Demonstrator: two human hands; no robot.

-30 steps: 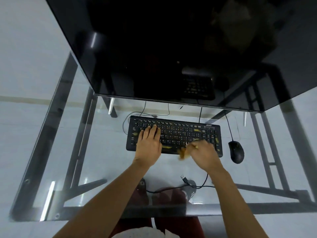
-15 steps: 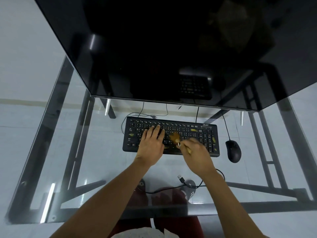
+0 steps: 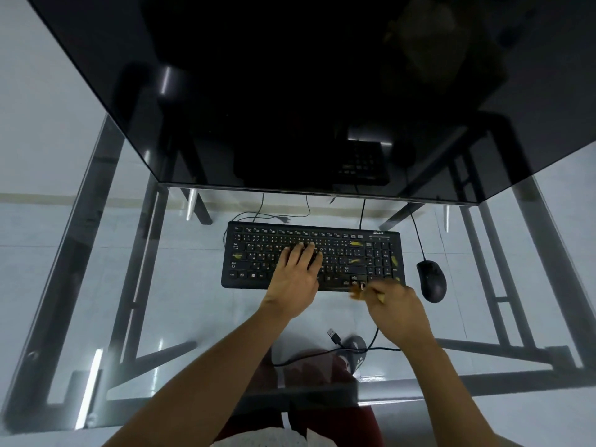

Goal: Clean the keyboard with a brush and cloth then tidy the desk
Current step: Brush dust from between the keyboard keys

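A black keyboard [image 3: 312, 256] lies at the centre of the frame on a glass desk [image 3: 180, 295]. The left hand [image 3: 298, 275] rests flat on the keys, fingers straight and slightly spread. Just right of centre, the right hand [image 3: 398, 312] is curled around a small brush [image 3: 357, 290], whose tan bristles sit at the keyboard's near edge. Motion blur hides the brush's shape and the exact grip. A black mouse [image 3: 432, 280] sits to the right. A dark monitor [image 3: 306, 91] fills the upper frame, its edges cut off
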